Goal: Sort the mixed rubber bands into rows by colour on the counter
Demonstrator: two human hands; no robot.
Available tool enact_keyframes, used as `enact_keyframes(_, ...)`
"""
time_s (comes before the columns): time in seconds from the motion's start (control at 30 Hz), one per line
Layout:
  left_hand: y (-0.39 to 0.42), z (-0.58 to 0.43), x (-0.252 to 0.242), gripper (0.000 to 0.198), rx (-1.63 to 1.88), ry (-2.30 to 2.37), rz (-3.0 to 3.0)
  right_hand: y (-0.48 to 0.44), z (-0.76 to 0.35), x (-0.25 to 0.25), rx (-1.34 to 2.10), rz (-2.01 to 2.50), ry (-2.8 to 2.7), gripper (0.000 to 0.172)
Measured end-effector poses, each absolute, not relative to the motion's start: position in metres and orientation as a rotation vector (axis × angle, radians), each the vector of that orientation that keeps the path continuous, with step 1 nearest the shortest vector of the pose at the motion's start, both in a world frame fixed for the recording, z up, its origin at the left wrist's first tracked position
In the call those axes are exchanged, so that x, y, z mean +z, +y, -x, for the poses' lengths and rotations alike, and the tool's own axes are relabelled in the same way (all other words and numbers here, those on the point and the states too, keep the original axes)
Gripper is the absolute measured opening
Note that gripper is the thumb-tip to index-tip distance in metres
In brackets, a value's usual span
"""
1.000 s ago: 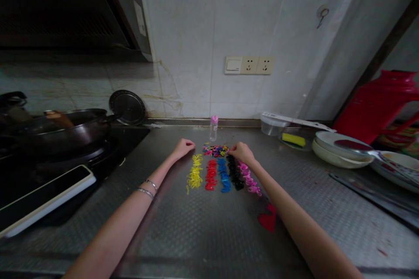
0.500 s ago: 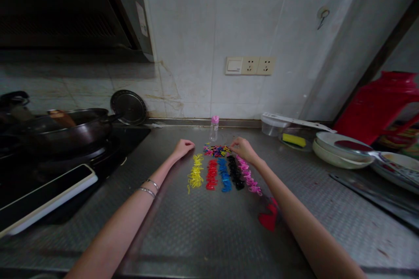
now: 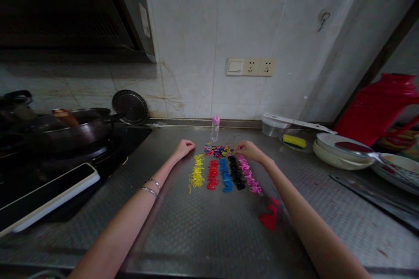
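Small rubber bands lie on the metal counter in rows by colour: yellow (image 3: pixel 197 172), red (image 3: pixel 212 175), blue (image 3: pixel 225 175), black (image 3: pixel 236 172) and pink (image 3: pixel 249 175). Behind the rows is a mixed-colour heap of rubber bands (image 3: pixel 218 151). My left hand (image 3: pixel 184 148) rests left of the heap, fingers curled closed, with nothing visible in them. At the heap's right end, just above the black and pink rows, my right hand (image 3: pixel 248 150) has its fingertips pinched together. Anything between those fingertips is too small to make out.
A clear bottle with a pink cap (image 3: pixel 215 128) stands behind the heap. A red cut-out piece (image 3: pixel 270 215) lies by my right forearm. To the left are a phone-like device (image 3: pixel 49 198) and a pan (image 3: pixel 75 126); to the right, a yellow sponge (image 3: pixel 294 141) and bowls (image 3: pixel 342 154).
My right hand has shifted slightly right, from the heap's edge toward the top of the pink row. My left hand holds its place, and the whole view has moved a little.
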State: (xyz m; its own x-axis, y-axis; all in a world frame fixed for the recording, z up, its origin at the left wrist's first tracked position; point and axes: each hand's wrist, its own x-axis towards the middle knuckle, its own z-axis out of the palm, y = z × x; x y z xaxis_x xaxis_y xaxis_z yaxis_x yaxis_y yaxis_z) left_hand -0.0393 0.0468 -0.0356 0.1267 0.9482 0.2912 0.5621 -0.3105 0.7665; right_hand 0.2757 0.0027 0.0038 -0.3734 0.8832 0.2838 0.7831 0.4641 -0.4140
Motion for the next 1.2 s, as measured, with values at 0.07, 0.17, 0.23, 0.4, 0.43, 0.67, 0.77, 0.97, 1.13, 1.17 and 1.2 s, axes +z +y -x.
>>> enact_keyframes(0.07,0.048,0.04,-0.037,0.023,1.067,1.456,-1.952,0.005,-0.273,0.006,0.263,1.375,-2.255,0.016)
enact_keyframes(0.17,0.05,0.04,-0.039,0.022,1.058,1.45,-2.014,0.01,-0.266,0.007,0.248,1.349,-2.325,0.017)
enact_keyframes(0.23,0.05,0.041,-0.039,0.023,1.058,1.449,-2.033,0.013,-0.261,0.007,0.243,1.337,-2.392,0.018)
enact_keyframes(0.4,0.05,0.041,-0.038,0.023,1.072,1.462,-1.989,0.018,-0.257,0.002,0.202,1.373,-2.476,0.02)
enact_keyframes(0.43,0.049,0.041,-0.038,0.023,1.073,1.463,-1.977,0.019,-0.257,0.001,0.203,1.372,-2.497,0.019)
enact_keyframes(0.67,0.047,0.04,-0.035,0.022,1.079,1.473,-1.916,0.024,-0.253,-0.004,0.219,1.341,-2.573,0.015)
enact_keyframes(0.77,0.048,0.04,-0.037,0.022,1.08,1.466,-1.91,0.026,-0.251,-0.004,0.217,1.333,-2.578,0.013)
enact_keyframes(0.97,0.051,0.042,-0.04,0.022,1.091,1.463,-1.929,0.024,-0.251,-0.001,0.204,1.367,-2.55,0.011)
enact_keyframes(1.13,0.049,0.041,-0.038,0.023,1.089,1.477,-1.92,0.019,-0.254,0.008,0.269,1.318,-2.489,0.013)
enact_keyframes(1.17,0.049,0.041,-0.038,0.023,1.089,1.478,-1.92,0.017,-0.257,0.011,0.274,1.319,-2.464,0.013)
enact_keyframes(1.2,0.049,0.041,-0.037,0.023,1.09,1.476,-1.918,0.016,-0.26,0.012,0.276,1.327,-2.435,0.014)
